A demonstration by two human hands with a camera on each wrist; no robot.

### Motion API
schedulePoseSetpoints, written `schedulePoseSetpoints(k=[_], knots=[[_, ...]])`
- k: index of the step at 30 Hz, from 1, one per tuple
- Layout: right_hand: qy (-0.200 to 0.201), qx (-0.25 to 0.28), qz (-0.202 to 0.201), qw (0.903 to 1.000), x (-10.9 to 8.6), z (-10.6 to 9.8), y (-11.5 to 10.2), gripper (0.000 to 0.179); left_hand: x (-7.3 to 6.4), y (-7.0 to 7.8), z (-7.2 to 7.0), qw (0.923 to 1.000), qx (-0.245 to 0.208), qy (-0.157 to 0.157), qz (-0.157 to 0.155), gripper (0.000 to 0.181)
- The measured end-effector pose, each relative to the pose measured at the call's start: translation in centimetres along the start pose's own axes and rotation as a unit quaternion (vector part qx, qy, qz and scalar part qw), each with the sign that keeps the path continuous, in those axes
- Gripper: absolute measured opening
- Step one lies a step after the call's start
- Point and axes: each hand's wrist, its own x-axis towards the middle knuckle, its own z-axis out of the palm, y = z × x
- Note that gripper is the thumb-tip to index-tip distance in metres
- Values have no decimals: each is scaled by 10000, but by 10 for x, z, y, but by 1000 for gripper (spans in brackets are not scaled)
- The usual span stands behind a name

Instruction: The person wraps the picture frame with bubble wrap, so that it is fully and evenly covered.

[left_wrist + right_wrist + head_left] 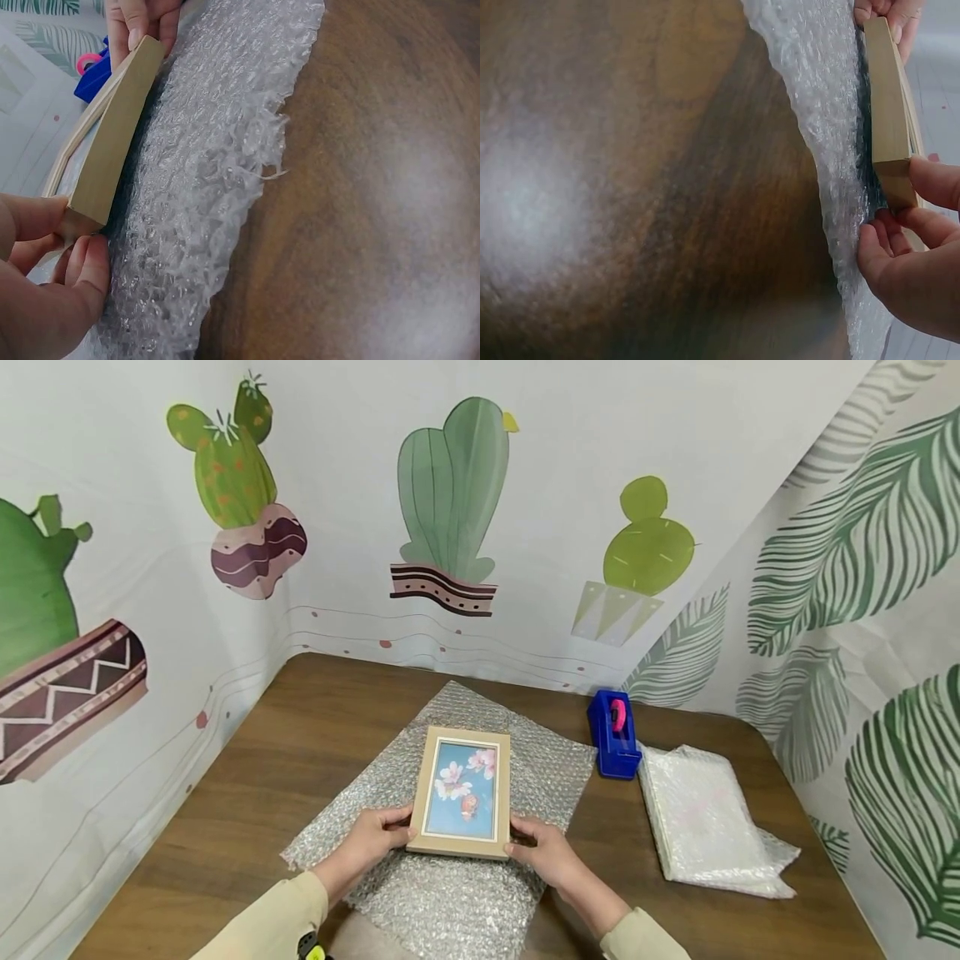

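A picture frame (pixel 461 793) with a light wooden border and pink-white blossoms on blue lies face up over a sheet of bubble wrap (pixel 457 893). My left hand (pixel 372 839) grips its lower left corner, thumb on top and fingers beneath, as the left wrist view shows. At the lower right corner, my right hand (pixel 546 852) pinches the frame in the same way. In the right wrist view, the frame's near side (pixel 889 112) stands close over the wrap, with a dark strip below it. Both hands' lower fingers are partly hidden by the frame.
A blue tape dispenser (pixel 617 747) with a pink core stands at the back right. Beside it lies a flat bundle (pixel 701 814) wrapped in bubble wrap. The brown wooden table (pixel 247 793) ends at a cactus-printed cloth (pixel 337 510) behind and at the sides.
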Motion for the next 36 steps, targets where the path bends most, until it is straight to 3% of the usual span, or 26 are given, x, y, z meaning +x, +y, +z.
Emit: schedulePoseSetpoints(k=[12,18,26,36], knots=[[59,-21,-85,9999,2,3,8,52,3,-1,2,9995,309,15,78,45],[136,-338,-284,9989,3,4,8,52,4,0,3,9999,122,-58,-68,47],[170,-513,-313,9981,4,5,6,51,2,-1,5,9995,278,53,134,47],[96,-457,-160,9988,10,3,5,50,5,1,6,9991,413,-33,-99,47]])
